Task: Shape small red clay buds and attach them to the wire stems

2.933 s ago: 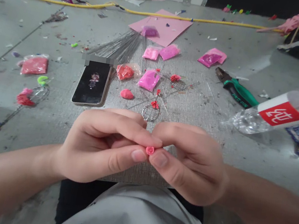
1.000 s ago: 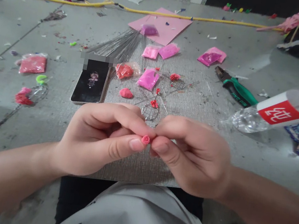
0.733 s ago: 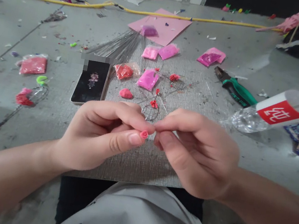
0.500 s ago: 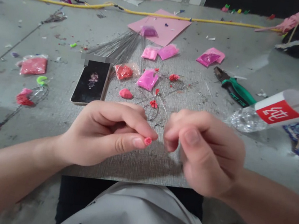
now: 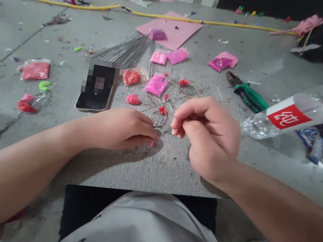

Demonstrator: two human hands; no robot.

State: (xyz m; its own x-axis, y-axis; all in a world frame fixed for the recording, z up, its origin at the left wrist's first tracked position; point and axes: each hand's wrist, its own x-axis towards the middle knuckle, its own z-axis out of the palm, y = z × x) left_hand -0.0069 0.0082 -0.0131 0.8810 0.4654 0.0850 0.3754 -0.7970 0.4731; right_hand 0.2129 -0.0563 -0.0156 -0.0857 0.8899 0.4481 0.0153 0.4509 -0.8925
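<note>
My left hand (image 5: pixel 125 129) is low over the grey work mat (image 5: pixel 127 173), palm down with the fingers together. A tiny red clay piece (image 5: pixel 152 144) shows at its fingertips, close to the mat. My right hand (image 5: pixel 209 133) is raised to the right, its fingers curled and the thumb against them; whatever may be inside is hidden. Between and beyond the hands lie a red clay flower on a looped wire (image 5: pixel 162 110), another red flower (image 5: pixel 183 83) and a lump of red clay (image 5: pixel 133 99). A magenta clay packet (image 5: pixel 156 84) and an opened red clay packet (image 5: pixel 131 77) sit behind.
A phone (image 5: pixel 96 88) lies left of the mat's middle. Green-handled pliers (image 5: pixel 250 95) and a tilted clear bottle (image 5: pixel 290 116) are at right. Thin wires (image 5: pixel 127 50) fan out behind. A finished-looking clay piece on wire (image 5: pixel 27 103) lies at left. A yellow cable (image 5: pixel 167 16) crosses the back.
My left hand has turned palm down and lowered toward the mat with the tiny red clay piece. My right hand has moved up and left, still curled.
</note>
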